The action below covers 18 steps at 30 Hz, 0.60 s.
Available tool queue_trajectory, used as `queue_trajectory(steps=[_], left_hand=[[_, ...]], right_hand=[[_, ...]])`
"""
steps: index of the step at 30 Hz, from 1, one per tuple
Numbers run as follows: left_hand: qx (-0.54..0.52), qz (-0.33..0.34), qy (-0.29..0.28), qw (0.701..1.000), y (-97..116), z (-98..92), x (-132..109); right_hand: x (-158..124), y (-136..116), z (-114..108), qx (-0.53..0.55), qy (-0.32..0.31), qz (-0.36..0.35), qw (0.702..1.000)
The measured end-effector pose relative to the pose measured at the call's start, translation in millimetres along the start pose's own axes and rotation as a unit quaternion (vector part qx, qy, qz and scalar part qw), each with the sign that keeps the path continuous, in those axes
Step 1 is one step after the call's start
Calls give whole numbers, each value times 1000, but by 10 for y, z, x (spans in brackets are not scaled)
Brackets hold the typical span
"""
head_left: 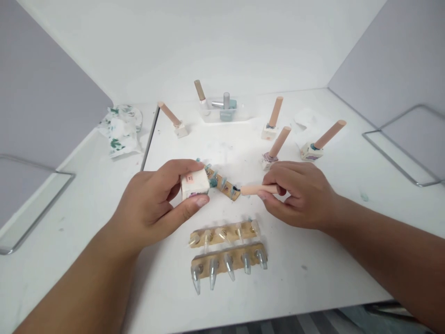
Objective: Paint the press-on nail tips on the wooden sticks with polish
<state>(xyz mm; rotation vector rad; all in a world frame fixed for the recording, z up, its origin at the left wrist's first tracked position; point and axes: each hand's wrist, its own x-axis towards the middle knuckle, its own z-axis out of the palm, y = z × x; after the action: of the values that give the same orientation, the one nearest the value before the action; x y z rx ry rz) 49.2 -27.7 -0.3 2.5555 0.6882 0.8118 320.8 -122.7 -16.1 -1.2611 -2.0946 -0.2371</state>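
My left hand (149, 199) grips a white square nail polish bottle (194, 183), tipped on its side with its teal-smeared neck toward the right. Between the thumb and fingers of my right hand (299, 195) is a peach nail polish cap (255, 189), held level; a dark end shows at its left tip. Behind the bottle and cap lies a wooden strip (224, 186) bearing teal-tinted nail tips, partly hidden by my left hand. Nearer me are two more wooden strips, a back one (231, 234) with clear nail tips and a front one (220, 262) with greyish see-through tips.
Peach-capped bottles stand behind my hands: one at left (170, 116), others at right, including one beside paper (321, 141). A clear tray (239, 113) holds more bottles. Stained tissue (121, 132) lies far left. Metal wire frames (389, 160) flank both sides.
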Motion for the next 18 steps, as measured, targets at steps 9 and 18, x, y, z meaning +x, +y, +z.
queue_trajectory(steps=[9,18], left_hand=[[11,5,-5,1000,1,-8,4],[16,-3,11,1000,-19,-24,-2]], right_hand=[[0,19,-20,2,17,-3,1000],[-2,7,5,8,25,-10,1000]])
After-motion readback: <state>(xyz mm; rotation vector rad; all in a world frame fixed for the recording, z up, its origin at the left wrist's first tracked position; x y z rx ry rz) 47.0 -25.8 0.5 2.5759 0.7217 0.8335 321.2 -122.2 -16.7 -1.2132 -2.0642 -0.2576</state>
